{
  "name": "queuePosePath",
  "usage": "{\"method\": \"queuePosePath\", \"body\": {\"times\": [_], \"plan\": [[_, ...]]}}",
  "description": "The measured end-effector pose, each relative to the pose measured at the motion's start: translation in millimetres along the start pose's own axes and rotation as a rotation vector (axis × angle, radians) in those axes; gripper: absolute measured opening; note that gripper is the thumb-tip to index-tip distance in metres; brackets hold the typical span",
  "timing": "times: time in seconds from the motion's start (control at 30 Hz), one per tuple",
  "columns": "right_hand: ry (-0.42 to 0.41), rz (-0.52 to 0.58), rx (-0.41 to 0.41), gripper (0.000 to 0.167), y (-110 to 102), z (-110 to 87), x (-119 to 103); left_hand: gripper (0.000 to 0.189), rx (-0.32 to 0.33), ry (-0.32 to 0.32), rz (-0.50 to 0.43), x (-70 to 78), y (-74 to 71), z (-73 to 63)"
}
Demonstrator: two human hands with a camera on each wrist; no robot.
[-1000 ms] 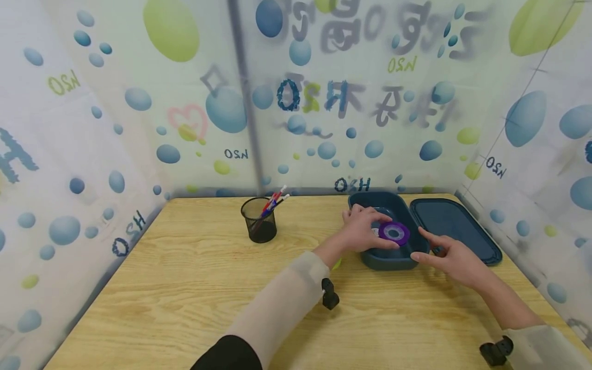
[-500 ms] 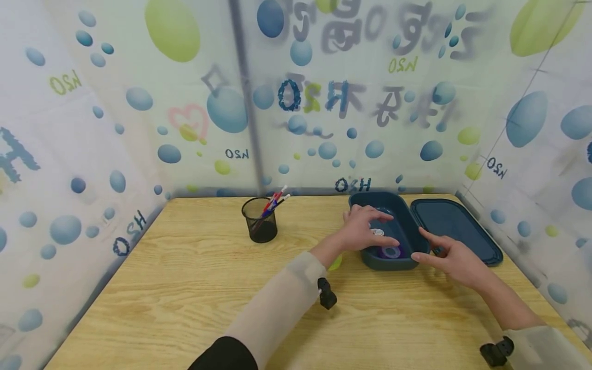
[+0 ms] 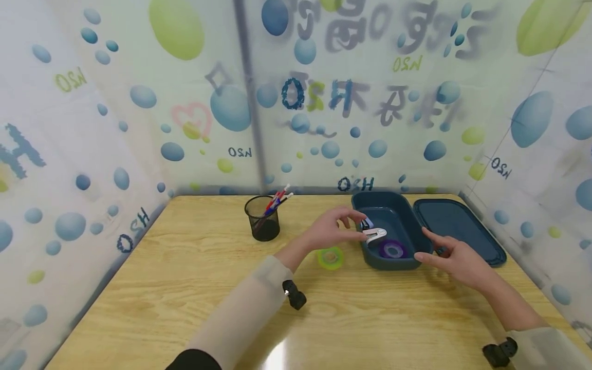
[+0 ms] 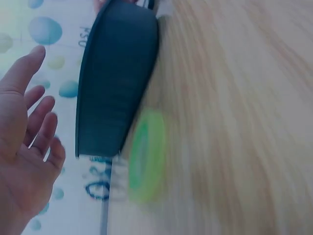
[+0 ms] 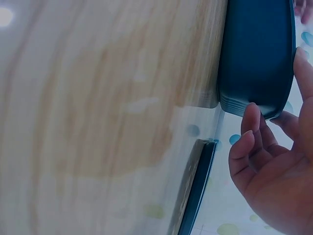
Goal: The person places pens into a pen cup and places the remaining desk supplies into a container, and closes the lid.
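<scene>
Dark blue-green rectangular plastic box point(image 3: 393, 264), a bare hand at either side.
Left hand point(image 3: 336, 226): thumb and fingers spread apart, by the box's left rim; contact cannot be told. Right hand point(image 3: 455, 261): fingers parted, thumb and index finger at the near right corner, touching. Inside the box: purple ring-shaped roll point(image 3: 385, 250), small white object with rounded end point(image 3: 376, 233). On the pale wooden table point(image 3: 185, 277): translucent yellow-green ring-shaped roll point(image 3: 330, 265), left; flat dark blue-green lid point(image 3: 458, 231), right.
</scene>
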State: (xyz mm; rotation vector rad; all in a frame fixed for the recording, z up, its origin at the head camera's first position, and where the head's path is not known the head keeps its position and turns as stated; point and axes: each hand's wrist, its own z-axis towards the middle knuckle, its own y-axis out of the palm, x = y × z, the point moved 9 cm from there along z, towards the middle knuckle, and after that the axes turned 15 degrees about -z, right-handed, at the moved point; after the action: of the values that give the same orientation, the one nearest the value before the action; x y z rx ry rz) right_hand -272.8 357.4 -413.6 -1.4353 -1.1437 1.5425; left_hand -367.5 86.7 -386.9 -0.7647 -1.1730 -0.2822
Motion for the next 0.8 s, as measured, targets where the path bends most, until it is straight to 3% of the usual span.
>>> {"method": "queuePosePath", "body": {"times": [0.23, 0.43, 0.6, 0.8], "plan": [[0.003, -0.011, 0.003, 0.089, 0, -0.1, 0, 0.056, -0.083, -0.051, 0.013, -25.8, -20.6, -32.0], [-0.003, -0.003, 0.0, 0.088, -2, -0.7, -1, 0.063, -0.158, -0.149, 0.035, -48.1, -28.1, -53.6], [-0.004, -0.003, 0.002, 0.088, -2, -1.3, -2, 0.066, -0.215, -0.203, 0.051, -59.6, -26.2, -59.8], [-0.003, 0.013, -0.003, 0.088, 0, -0.9, -1, 0.071, -0.25, -0.224, 0.101, -65.7, -22.7, -59.8]]}}
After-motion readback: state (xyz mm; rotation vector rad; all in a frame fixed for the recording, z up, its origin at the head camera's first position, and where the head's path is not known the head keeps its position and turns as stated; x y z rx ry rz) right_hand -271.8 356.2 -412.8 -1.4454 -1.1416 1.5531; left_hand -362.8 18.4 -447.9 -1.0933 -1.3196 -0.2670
